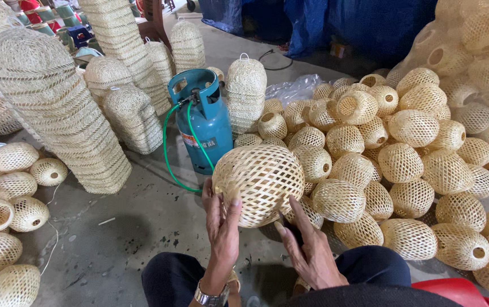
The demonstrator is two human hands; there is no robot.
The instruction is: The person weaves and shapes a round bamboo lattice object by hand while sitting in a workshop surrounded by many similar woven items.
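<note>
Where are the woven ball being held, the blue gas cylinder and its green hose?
woven ball (260,183): head view, middle of its lattice.
blue gas cylinder (213,128): head view, its front wall.
green hose (166,149): head view, its left loop.
</note>
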